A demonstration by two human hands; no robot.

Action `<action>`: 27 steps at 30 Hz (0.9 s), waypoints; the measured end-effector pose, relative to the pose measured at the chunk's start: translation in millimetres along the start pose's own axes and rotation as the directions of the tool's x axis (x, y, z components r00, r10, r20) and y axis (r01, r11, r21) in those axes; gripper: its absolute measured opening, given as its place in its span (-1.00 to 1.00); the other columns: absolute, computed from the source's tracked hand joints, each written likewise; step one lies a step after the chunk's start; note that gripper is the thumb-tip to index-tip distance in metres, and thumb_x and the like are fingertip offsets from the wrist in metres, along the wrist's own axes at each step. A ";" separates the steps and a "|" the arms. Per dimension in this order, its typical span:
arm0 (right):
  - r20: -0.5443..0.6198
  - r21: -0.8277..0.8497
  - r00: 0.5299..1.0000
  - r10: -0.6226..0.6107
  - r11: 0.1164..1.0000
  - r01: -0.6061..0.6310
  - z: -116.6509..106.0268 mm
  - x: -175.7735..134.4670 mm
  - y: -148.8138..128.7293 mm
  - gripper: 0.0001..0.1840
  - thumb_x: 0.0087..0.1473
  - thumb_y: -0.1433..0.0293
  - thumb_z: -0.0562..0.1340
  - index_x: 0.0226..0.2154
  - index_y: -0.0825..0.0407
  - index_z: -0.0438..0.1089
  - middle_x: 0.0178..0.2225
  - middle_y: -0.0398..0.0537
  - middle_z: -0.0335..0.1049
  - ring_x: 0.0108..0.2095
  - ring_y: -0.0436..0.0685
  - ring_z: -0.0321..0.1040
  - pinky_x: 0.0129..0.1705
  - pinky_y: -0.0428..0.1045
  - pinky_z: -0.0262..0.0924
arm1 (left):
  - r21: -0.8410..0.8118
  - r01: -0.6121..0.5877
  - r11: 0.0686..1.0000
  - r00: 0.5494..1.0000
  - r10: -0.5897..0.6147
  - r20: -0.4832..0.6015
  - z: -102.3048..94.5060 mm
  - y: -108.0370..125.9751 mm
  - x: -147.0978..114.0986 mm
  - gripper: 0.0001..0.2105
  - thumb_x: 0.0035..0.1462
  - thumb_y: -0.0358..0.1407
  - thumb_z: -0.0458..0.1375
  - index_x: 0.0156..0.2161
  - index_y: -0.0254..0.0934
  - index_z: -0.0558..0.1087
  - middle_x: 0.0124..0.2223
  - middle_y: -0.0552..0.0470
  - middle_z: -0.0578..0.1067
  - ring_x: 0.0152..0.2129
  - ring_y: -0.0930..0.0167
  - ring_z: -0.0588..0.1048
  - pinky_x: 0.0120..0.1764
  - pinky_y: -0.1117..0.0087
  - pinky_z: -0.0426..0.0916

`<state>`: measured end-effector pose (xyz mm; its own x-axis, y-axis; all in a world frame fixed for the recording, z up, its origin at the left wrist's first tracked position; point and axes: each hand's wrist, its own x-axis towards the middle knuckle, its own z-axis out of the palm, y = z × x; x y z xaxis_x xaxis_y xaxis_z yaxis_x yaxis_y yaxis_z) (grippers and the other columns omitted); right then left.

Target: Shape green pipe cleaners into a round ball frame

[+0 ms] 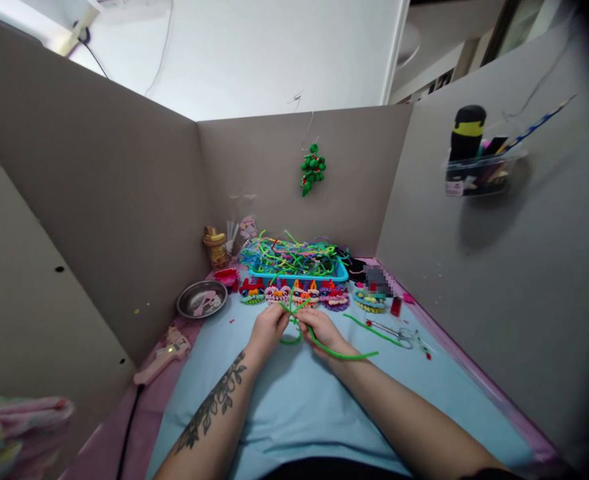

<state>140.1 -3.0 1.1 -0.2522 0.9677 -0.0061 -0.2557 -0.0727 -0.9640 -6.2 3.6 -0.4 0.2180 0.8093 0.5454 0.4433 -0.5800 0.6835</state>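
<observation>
My left hand (pixel 268 328) and my right hand (pixel 321 327) meet above the middle of the blue cloth, fingers pinched. Between them they hold green pipe cleaners (pixel 347 356), crossed and bent where the fingertips meet. One long end runs out over my right wrist, and a loop hangs below the fingers. How the strands are joined is too small to make out. Just beyond the hands stands a row of colourful pipe-cleaner figures (pixel 334 297). To the right lie a loose green pipe cleaner (pixel 369 328) and scissors (pixel 405 337).
A blue tray (pixel 299 279) heaped with pipe cleaners stands at the back. Leftward are a metal bowl (pixel 187 304), a pink glue gun (pixel 161 360) with its cord, and a yellow jar (pixel 217 250). Grey panels (pixel 294 213) enclose the table; a clear holder (pixel 474 187) hangs right.
</observation>
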 end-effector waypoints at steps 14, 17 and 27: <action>0.287 -0.940 0.868 -0.406 0.052 0.336 9.0 -13.1 7.3 -0.80 0.01 0.51 0.03 -0.38 0.06 0.36 -0.56 -0.01 0.37 -0.56 0.05 0.23 -0.50 -0.08 -0.08 | -0.309 0.253 0.917 0.965 -0.260 0.020 6.1 -3.5 3.6 -0.83 -0.03 -0.25 0.10 -0.51 -0.32 0.37 -0.52 0.08 0.34 -0.53 0.47 0.28 -0.43 0.48 0.17; 0.267 -0.955 0.877 -0.399 0.015 0.297 11.6 -13.2 9.3 -0.80 0.02 0.49 0.05 -0.37 0.06 0.37 -0.55 0.03 0.39 -0.56 0.07 0.25 -0.50 -0.07 -0.08 | -0.401 0.347 0.848 0.933 -0.355 0.057 8.5 -6.3 4.2 -0.79 -0.07 -0.19 0.14 -0.52 -0.33 0.36 -0.56 0.11 0.31 -0.58 0.50 0.26 -0.47 0.50 0.16; -0.099 -0.526 0.899 -0.427 0.789 0.317 -2.0 4.2 5.8 -0.70 -0.14 0.18 0.23 -0.43 0.07 0.33 -0.45 -0.07 0.35 -0.42 0.06 0.23 -0.38 -0.06 0.10 | -0.619 0.463 0.635 0.861 -0.487 0.144 8.2 -1.2 6.3 -0.65 -0.18 -0.05 0.21 -0.50 -0.32 0.29 -0.58 0.15 0.30 -0.66 0.57 0.25 -0.55 0.55 0.16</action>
<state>139.4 1.1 -5.1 -0.0246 0.9248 0.3797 0.2096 0.3761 -0.9026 1.7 10.2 -1.8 0.0972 0.9930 0.0667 -0.1554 -0.0510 0.9865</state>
